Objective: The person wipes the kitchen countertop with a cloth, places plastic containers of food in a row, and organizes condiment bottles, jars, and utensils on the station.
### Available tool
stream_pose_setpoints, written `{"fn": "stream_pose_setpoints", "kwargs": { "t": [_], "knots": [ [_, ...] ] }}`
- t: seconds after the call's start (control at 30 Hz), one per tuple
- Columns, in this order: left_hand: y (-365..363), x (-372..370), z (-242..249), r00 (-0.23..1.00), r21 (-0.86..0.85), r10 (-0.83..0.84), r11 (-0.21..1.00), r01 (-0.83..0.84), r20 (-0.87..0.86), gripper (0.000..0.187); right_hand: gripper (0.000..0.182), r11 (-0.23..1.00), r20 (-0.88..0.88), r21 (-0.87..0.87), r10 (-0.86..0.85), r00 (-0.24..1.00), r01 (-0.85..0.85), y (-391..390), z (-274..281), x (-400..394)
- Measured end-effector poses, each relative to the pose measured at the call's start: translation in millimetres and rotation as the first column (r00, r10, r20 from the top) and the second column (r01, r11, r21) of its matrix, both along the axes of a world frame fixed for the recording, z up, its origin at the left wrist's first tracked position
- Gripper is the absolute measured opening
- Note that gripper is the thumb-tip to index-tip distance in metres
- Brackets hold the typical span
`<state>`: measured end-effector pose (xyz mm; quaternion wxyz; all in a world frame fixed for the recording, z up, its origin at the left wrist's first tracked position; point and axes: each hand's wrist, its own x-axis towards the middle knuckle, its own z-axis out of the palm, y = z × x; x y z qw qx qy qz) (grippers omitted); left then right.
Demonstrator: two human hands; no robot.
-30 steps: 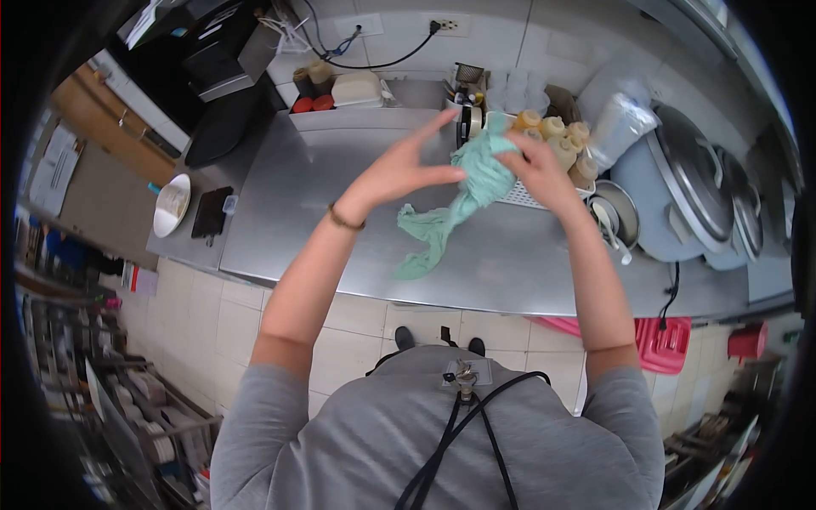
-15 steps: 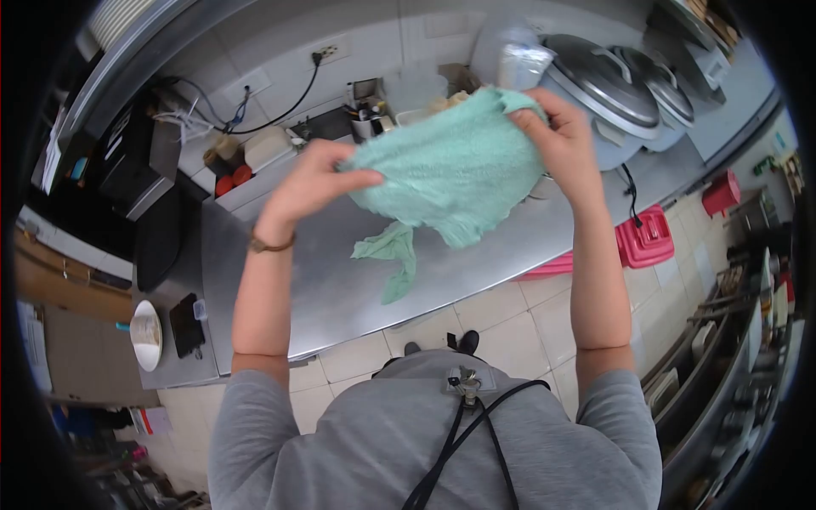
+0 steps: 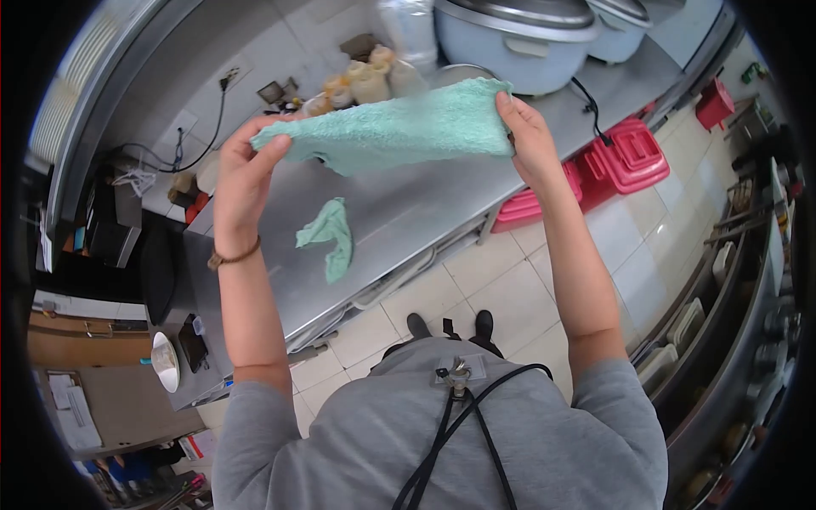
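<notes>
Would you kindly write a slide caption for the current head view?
Left hand and right hand hold a green cloth above a metal counter where a crumpled rag lies.

A rough, matt nap covers the larger green cloth (image 3: 399, 127), set against the smooth, softly gleaming metal of a counter (image 3: 404, 204). A pink bin (image 3: 633, 161) shows glossy plastic, floor tiles (image 3: 425, 297) a light sheen, a gray shirt (image 3: 365, 442) matt fabric.
</notes>
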<state>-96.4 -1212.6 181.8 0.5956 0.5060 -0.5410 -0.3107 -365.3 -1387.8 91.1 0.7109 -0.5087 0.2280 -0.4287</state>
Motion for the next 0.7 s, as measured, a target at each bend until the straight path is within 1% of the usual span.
{"fn": "stream_pose_setpoints", "kwargs": {
  "t": [0.03,0.07,0.1,0.13,0.17,0.2,0.23,0.27,0.3,0.37,0.43,0.47,0.5,0.53,0.57,0.6,0.63,0.67,0.7],
  "knots": [
    [-2.0,-17.9,-1.2,0.998,-0.006,-0.018,1.0,0.018,-0.055,0.018,0.028,0.998,0.021,-0.032,-0.044,0.999,0.045,-5.9,-7.6,-15.3],
    [-5.4,-36.3,-6.3,0.998,0.012,-0.026,1.0,0.027,-0.053,0.018,0.027,0.994,0.041,-0.062,-0.086,0.995,0.089,-11.8,-16.8,-30.2],
    [-8.7,-55.8,-12.2,0.987,-0.011,-0.047,0.999,0.046,-0.151,0.019,0.027,0.995,0.041,-0.043,-0.093,0.995,0.095,-20.8,-30.6,-45.9],
    [-13.8,-75.4,-18.1,0.967,-0.035,-0.067,0.998,0.06,-0.246,0.021,0.026,0.996,0.0,-0.001,-0.087,0.996,0.087,-31.9,-51.1,-63.0],
    [-22.5,-97.3,-36.3,0.917,-0.021,-0.047,0.999,0.042,-0.395,0.02,0.026,0.996,-0.038,0.041,-0.08,0.996,0.082,-39.5,-75.6,-79.8],
    [-32.3,-114.5,-62.2,0.935,0.132,0.067,0.991,-0.022,-0.349,0.019,0.026,0.988,-0.123,0.106,-0.102,0.987,0.115,-44.8,-108.4,-92.6],
    [-38.0,-127.6,-85.8,0.959,0.355,0.104,0.935,-0.004,-0.263,0.016,0.027,0.975,-0.207,0.165,-0.116,0.971,0.151,-49.7,-149.0,-101.4],
    [-37.0,-141.0,-105.7,0.923,0.361,-0.005,0.92,0.155,-0.384,0.015,0.028,0.984,-0.36,0.13,-0.071,0.93,0.125,-50.0,-192.6,-108.3],
    [-32.0,-154.4,-115.0,0.914,0.404,-0.04,0.889,0.218,-0.404,0.016,0.018,0.978,-0.399,0.209,0.07,0.914,0.017,-50.8,-243.8,-112.4],
    [-23.6,-177.9,-139.6,0.897,0.503,0.019,0.833,0.23,-0.442,0.013,0.013,0.951,-0.607,0.307,0.224,0.762,-0.035,-30.2,-276.9,-107.0],
    [-16.3,-191.3,-177.9,0.984,0.674,-0.06,0.721,0.16,-0.169,0.009,0.016,0.994,-0.731,0.042,0.099,0.675,-0.101,-30.0,-365.2,-75.2],
    [-12.0,-194.9,-207.5,0.987,0.69,-0.145,0.722,0.053,0.075,0.01,0.018,0.976,-0.802,-0.174,-0.064,0.595,-0.13,-28.0,-372.7,-63.5],
    [-9.9,-200.6,-228.6,0.923,0.678,-0.225,0.733,-0.052,0.313,0.011,0.019,0.909,-0.824,-0.376,-0.24,0.513,-0.179,-27.0,-376.5,-50.4],
    [-13.3,-212.3,-232.6,0.83,0.7,-0.315,0.704,-0.12,0.46,0.015,0.019,0.912,-0.822,-0.374,-0.24,0.517,-0.17,-32.1,-378.0,-39.4],
    [-11.5,-218.9,-249.2,0.746,0.665,-0.354,0.73,-0.157,0.564,0.013,0.019,0.964,-0.785,-0.258,-0.166,0.597,-0.072,-35.7,-380.2,-30.2],
    [-10.2,-222.6,-268.3,0.65,0.627,-0.384,0.756,-0.186,0.656,0.012,0.019,0.982,-0.761,-0.188,-0.129,0.636,-0.026,-35.6,-383.4,-25.7],
    [-12.3,-227.3,-277.5,0.648,0.634,-0.392,0.752,-0.183,0.653,0.012,0.019,0.993,-0.731,-0.117,-0.099,0.675,0.019,-35.3,-385.3,-21.4],
    [-13.5,-231.2,-286.0,0.612,0.62,-0.4,0.761,-0.194,0.682,0.012,0.019,0.984,-0.545,0.111,-0.056,0.837,0.138,-32.1,-387.2,-19.6],
    [-15.3,-234.0,-293.7,0.576,0.603,-0.404,0.771,-0.204,0.711,0.013,0.019,0.917,-0.319,0.35,-0.074,0.945,0.19,-30.7,-388.7,-20.2]
  ]
}}
